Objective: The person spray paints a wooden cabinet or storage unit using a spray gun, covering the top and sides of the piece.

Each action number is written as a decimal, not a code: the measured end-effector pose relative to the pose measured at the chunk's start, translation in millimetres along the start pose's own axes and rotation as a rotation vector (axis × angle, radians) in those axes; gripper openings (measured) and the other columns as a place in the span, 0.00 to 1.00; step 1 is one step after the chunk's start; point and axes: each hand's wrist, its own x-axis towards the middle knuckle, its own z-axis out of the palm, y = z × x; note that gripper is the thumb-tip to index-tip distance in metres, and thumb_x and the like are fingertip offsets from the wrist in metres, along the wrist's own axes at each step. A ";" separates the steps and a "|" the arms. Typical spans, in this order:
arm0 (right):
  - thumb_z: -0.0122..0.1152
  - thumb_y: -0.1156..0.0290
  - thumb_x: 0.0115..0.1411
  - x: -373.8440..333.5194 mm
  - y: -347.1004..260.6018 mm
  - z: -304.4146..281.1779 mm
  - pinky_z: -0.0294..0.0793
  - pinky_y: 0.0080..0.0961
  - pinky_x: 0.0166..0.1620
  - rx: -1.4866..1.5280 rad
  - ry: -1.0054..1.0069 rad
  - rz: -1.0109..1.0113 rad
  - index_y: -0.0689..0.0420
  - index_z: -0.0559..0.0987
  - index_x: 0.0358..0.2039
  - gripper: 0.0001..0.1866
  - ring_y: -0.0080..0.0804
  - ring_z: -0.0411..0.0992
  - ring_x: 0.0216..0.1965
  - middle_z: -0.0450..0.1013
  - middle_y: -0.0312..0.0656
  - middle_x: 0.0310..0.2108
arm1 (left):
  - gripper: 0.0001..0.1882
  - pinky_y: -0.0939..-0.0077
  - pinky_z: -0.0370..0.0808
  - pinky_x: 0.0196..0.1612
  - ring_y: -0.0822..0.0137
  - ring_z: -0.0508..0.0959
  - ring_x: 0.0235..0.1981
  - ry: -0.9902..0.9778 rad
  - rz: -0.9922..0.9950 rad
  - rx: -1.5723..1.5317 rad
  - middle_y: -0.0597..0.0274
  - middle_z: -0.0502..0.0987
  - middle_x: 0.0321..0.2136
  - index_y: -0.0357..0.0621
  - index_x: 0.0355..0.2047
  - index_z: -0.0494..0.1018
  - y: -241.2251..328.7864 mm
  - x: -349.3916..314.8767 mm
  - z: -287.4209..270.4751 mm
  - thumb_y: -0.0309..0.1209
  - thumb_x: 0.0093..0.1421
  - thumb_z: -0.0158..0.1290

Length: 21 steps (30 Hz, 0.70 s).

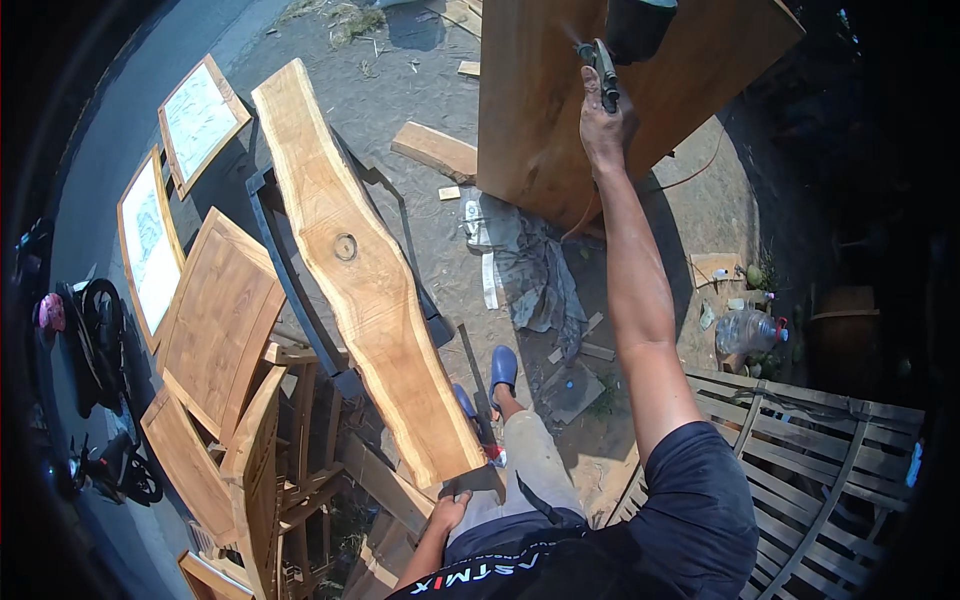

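My right hand [606, 130], at the end of an outstretched arm, is closed around a spray gun [604, 78]. A dark cup [640, 30] sits by the gun's top, and a faint mist shows at its nozzle. The gun is in front of a large upright brown wooden panel [540, 110]. Low in the view, my left hand [449, 512] grips the edge of a dark flat piece [478, 484] beside my thigh. Just beyond that piece is the near end of a long live-edge wooden slab [350, 250], with a ring-shaped knot.
Dark supports [290, 280] carry the slab. Framed wooden panels [215, 320] lean at the left near a parked motorcycle [105, 340]. A crumpled cloth [525, 265] lies beneath the upright panel. To the right are a plastic jug [750, 332] and a slatted bamboo rack [800, 450].
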 end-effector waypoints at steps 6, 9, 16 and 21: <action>0.63 0.48 0.68 -100.3 98.9 25.2 0.69 0.39 0.28 -0.036 -0.192 0.314 0.60 0.77 0.31 0.24 0.39 0.74 0.20 0.72 0.45 0.17 | 0.37 0.56 0.63 0.69 0.41 0.66 0.68 0.181 -0.125 -0.210 0.34 0.68 0.65 0.41 0.62 0.72 0.4 -5.2 24.7 0.58 0.65 0.50; 0.63 0.51 0.68 -150.5 148.8 46.8 0.71 0.42 0.29 -0.170 -0.295 0.428 0.60 0.78 0.31 0.22 0.47 0.77 0.23 0.74 0.48 0.18 | 0.33 0.53 0.70 0.63 0.37 0.72 0.62 0.273 -0.117 -0.164 0.34 0.74 0.58 0.43 0.60 0.74 73.8 -36.3 12.1 0.55 0.65 0.51; 0.64 0.54 0.68 -258.2 291.1 91.6 0.73 0.43 0.31 -0.141 -0.257 0.369 0.62 0.81 0.35 0.20 0.52 0.79 0.26 0.78 0.52 0.24 | 0.32 0.53 0.69 0.63 0.38 0.73 0.61 0.268 -0.084 -0.179 0.35 0.74 0.58 0.39 0.63 0.70 29.0 -29.8 42.5 0.47 0.65 0.55; 0.65 0.55 0.67 -315.3 352.5 124.2 0.77 0.44 0.35 -0.181 -0.212 0.407 0.61 0.82 0.39 0.18 0.56 0.82 0.32 0.81 0.54 0.29 | 0.39 0.52 0.65 0.66 0.38 0.68 0.64 0.350 -0.112 -0.134 0.36 0.70 0.62 0.36 0.68 0.62 43.2 -14.7 44.7 0.45 0.63 0.58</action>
